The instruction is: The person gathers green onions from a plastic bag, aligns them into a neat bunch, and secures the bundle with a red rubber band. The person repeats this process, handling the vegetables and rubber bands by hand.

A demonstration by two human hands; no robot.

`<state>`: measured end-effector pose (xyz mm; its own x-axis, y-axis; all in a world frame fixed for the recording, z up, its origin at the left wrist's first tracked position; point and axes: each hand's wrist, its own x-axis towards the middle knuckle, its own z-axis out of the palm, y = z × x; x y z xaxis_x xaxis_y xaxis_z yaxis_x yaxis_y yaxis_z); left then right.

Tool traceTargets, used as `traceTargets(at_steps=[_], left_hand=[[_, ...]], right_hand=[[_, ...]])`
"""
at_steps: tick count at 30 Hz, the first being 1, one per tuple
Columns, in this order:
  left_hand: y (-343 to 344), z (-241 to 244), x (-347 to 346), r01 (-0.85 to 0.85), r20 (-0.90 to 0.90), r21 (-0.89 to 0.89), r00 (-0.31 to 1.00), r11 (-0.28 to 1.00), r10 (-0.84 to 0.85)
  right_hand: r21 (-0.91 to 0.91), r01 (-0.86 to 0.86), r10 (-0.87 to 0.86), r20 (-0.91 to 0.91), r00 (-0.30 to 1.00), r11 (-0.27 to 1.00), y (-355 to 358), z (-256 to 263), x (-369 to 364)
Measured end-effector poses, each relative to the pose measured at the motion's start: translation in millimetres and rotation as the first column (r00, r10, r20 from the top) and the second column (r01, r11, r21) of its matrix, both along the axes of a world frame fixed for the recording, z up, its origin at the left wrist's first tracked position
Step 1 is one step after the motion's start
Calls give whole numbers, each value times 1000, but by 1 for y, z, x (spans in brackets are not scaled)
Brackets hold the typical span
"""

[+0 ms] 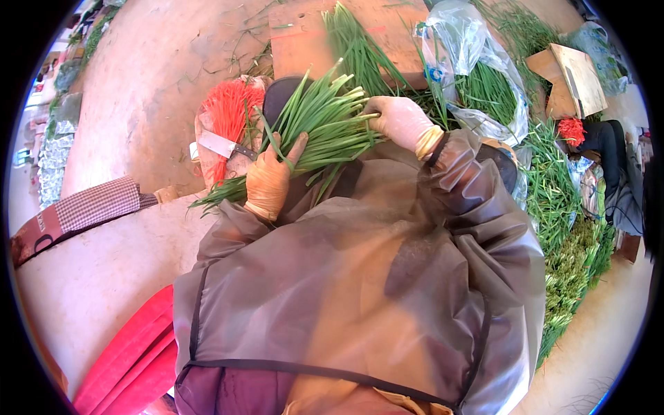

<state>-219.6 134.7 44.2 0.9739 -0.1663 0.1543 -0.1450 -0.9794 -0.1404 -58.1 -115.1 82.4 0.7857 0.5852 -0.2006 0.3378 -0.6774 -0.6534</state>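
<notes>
A loose bunch of long green garlic chives [324, 122] lies across my lap, its pale cut ends towards the right. My left hand [270, 181], in an orange-stained glove, is closed around the bunch near its middle, thumb and forefinger on top. At the pale ends, my right hand [402, 119] in a whitish rubber glove pinches a stalk between thumb and fingertips. Beside my left hand, a knife [220, 144] with a wide blade and dark handle rests on a bundle of red ties [231, 111]. More chives [358, 52] lie on a wooden board [298, 46] ahead.
A clear plastic bag [461, 41] with chives stands right of the board. Heaped greens [552, 176] and tied bundles [565, 275] line my right side, near a wooden stool [576, 83] and another person's leg [604, 150]. A checked roll [98, 207] lies left.
</notes>
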Motion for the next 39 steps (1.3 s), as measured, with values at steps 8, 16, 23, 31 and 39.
traceTargets(at_steps=[8, 16, 23, 31, 39], left_hand=[[4, -4, 2, -19, 27, -25, 999, 1000, 19], [-1, -5, 2, -4, 31, -32, 1000, 999, 5], [5, -1, -3, -48, 14, -29, 999, 998, 48], [1, -4, 3, -33, -6, -120, 999, 992, 32], [9, -5, -1, -52, -37, -150, 998, 987, 47]], right_hand=[[-203, 405, -367, 200, 908, 892, -79, -6, 27], [233, 51, -8, -183, 983, 971, 11, -9, 0], [-201, 341, -149, 624, 767, 918, -55, -16, 36], [83, -30, 19, 125, 992, 996, -60, -85, 54], [62, 298, -295, 439, 849, 952, -77, -67, 71]])
